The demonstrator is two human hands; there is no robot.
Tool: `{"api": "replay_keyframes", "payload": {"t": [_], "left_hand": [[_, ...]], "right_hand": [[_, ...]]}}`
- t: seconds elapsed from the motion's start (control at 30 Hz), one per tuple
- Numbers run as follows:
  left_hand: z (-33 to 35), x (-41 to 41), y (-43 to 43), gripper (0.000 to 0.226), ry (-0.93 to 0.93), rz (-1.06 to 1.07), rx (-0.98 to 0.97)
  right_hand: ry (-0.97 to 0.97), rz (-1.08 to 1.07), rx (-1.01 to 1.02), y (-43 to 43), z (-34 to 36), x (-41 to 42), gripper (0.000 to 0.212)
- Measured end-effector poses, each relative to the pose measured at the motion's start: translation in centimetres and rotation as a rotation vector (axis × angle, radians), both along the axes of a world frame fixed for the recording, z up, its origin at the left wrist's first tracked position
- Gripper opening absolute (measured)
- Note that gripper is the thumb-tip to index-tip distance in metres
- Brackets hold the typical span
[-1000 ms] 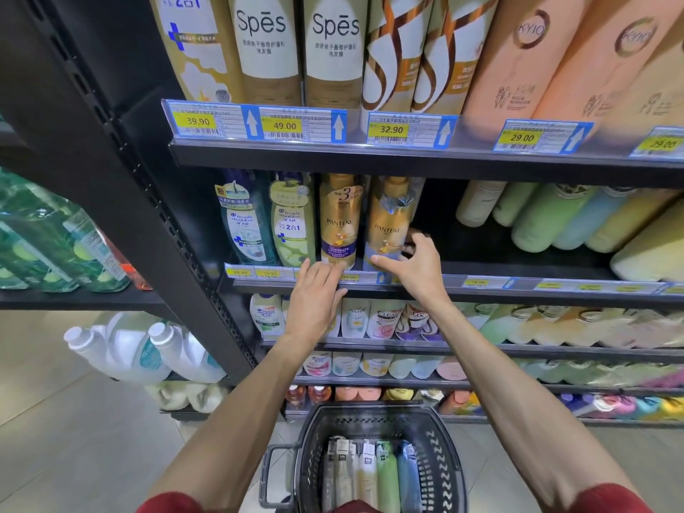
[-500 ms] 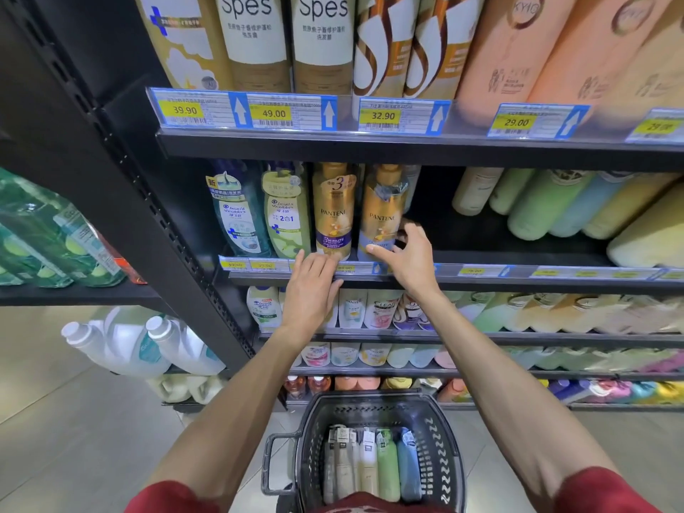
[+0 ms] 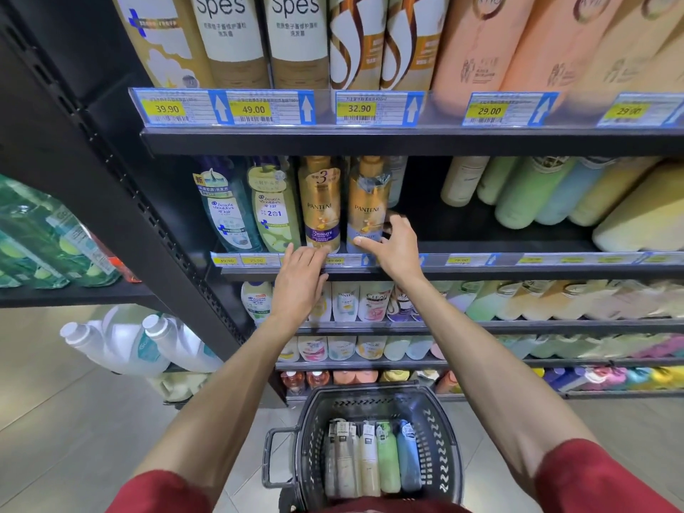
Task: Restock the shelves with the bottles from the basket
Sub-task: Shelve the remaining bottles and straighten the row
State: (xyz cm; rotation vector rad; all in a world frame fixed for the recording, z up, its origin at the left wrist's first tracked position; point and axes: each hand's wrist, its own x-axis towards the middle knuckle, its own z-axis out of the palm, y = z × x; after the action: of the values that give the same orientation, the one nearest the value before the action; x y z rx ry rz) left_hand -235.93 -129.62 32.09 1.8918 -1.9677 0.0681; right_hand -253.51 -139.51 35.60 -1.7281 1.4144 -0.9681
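On the middle shelf [image 3: 481,270] two gold Pantene bottles stand side by side. My right hand [image 3: 394,246] holds the right Pantene bottle [image 3: 366,201] at its base, thumb in front and fingers curled behind it. My left hand [image 3: 299,281] lies flat on the shelf's price strip, and its straight fingertips touch the foot of the left Pantene bottle [image 3: 321,205]. Below me stands the dark basket [image 3: 442,435] holding several bottles [image 3: 370,460]: white, cream, green and blue ones lying in a row.
Two Head & Shoulders bottles [image 3: 251,212] stand left of the Pantene pair. A dark gap [image 3: 422,216] lies to the right of them, then pastel bottles [image 3: 536,190]. Large bottles fill the top shelf [image 3: 407,140]. Lower shelves hold tubes, and white jugs [image 3: 148,342] stand at lower left.
The right Pantene bottle has gone from slightly tilted to upright under my right hand. My left hand has stayed at the shelf edge.
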Motion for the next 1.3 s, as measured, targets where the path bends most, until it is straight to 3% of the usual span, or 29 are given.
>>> {"api": "replay_keyframes", "payload": {"t": [0.4, 0.53, 0.67, 0.87, 1.03, 1.3], "left_hand": [[2.0, -0.2, -0.2, 0.054, -0.055, 0.012, 0.206], [3.3, -0.7, -0.2, 0.052, -0.082, 0.051, 0.284], [4.0, -2.2, 0.2, 0.041, -0.079, 0.083, 0.140], [5.5, -4.7, 1.2, 0.064, -0.132, 0.159, 0.251], [6.6, -5.5, 2.3, 0.075, -0.176, 0.191, 0.319], [7.5, -4.6, 4.5, 0.070, -0.221, 0.162, 0.307]], "right_hand": [[0.248, 0.100, -0.036, 0.7, 1.2, -2.8, 0.055], [0.436, 0.174, -0.066, 1.1, 1.8, -4.5, 0.060], [0.687, 0.251, -0.202, 1.7, 2.6, -5.9, 0.060], [0.960, 0.307, -0.317, 2.1, 3.4, -7.6, 0.056], [1.008, 0.343, -0.300, 3.4, 3.6, -8.4, 0.060], [1.011, 0.334, -0.206, 6.2, 3.7, -8.4, 0.065]]}}
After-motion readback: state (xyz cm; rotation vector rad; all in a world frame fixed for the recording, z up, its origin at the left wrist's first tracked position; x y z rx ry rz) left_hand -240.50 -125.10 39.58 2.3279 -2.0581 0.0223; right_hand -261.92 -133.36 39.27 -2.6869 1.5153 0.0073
